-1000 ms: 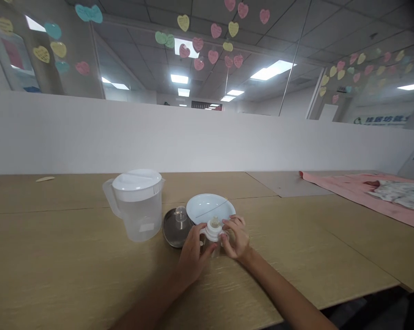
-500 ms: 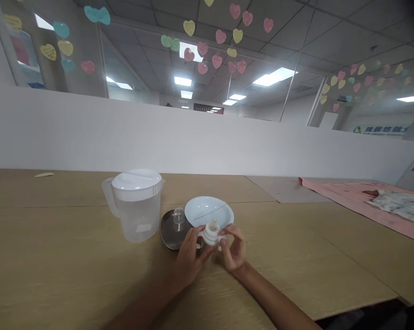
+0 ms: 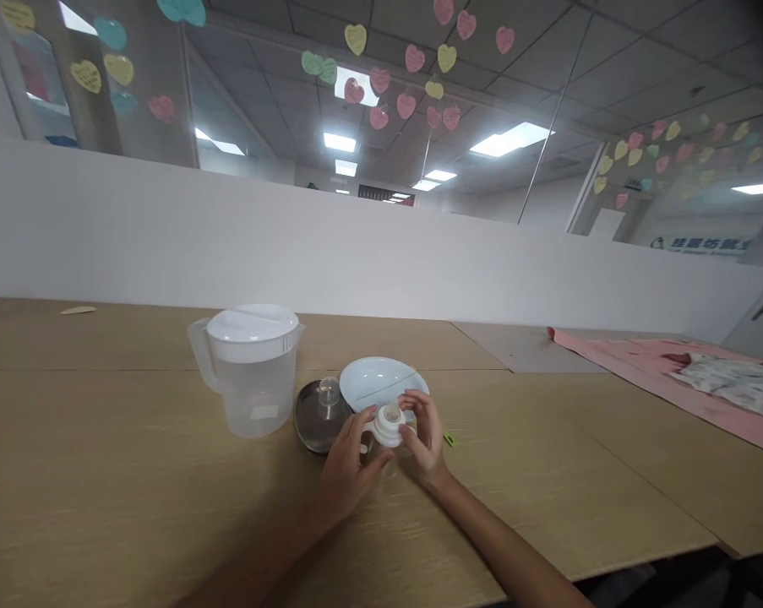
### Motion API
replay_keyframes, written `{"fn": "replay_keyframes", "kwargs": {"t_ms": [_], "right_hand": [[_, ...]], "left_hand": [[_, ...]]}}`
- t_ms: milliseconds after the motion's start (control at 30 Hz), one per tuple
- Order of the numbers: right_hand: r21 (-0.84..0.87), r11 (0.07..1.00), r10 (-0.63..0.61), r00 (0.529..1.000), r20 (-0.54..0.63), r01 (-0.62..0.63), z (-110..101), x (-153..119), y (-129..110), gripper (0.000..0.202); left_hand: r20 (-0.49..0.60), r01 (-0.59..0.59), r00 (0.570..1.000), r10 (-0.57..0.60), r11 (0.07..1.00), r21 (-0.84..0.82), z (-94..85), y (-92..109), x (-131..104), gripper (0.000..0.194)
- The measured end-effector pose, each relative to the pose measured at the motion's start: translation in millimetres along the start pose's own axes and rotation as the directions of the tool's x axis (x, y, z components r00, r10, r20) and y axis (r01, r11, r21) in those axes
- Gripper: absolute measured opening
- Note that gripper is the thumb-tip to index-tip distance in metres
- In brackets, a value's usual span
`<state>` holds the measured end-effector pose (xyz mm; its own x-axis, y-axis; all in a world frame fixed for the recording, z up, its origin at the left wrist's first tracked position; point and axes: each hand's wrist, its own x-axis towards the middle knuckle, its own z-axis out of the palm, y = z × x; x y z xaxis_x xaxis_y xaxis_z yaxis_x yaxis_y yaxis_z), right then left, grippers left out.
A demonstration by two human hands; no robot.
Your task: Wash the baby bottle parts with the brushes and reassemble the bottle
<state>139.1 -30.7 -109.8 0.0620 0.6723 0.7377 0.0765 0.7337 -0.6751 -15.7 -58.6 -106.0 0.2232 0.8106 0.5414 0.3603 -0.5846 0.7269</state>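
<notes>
A small clear bottle with a white collar, side handles and a translucent nipple (image 3: 389,427) is held between my two hands, just in front of a white bowl (image 3: 376,382). My left hand (image 3: 349,463) grips its left side, fingers round the handle and thumb low on the body. On the right, my right hand (image 3: 424,437) has its thumb on the collar and its fingers curled behind the right handle. A dark metal tray (image 3: 311,422) lies left of the bowl, with a small clear cap (image 3: 329,391) in it.
A translucent pitcher with a white lid (image 3: 254,371) stands left of the tray. Right of my right hand lies a small green object (image 3: 449,440). A pink cloth (image 3: 634,359) with patterned fabric (image 3: 729,382) covers the table's far right. A white wall rises behind.
My right hand has closed in around the bottle's collar and right handle. The small green object now shows beside it. The camera view has shifted slightly.
</notes>
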Motion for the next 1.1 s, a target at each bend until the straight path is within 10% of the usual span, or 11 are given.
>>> {"fn": "replay_keyframes", "kwargs": {"t_ms": [200, 700, 1100], "right_hand": [[0.092, 0.956, 0.222, 0.893, 0.391, -0.277, -9, 13, -5, 0.051], [-0.148, 0.973, 0.199, 0.971, 0.133, -0.179, 4, 13, -9, 0.035], [-0.299, 0.952, -0.002, 0.979, 0.203, 0.064, 0, 14, -16, 0.023]], "left_hand": [[-0.011, 0.013, 1.000, -0.013, 0.999, -0.041, -2.8, 5, 1, 0.052], [0.019, 0.054, 0.998, -0.053, 0.997, -0.059, -1.6, 0, -1, 0.051], [0.060, -0.043, 0.997, 0.046, 0.998, -0.047, -5.6, 5, 2, 0.050]]}}
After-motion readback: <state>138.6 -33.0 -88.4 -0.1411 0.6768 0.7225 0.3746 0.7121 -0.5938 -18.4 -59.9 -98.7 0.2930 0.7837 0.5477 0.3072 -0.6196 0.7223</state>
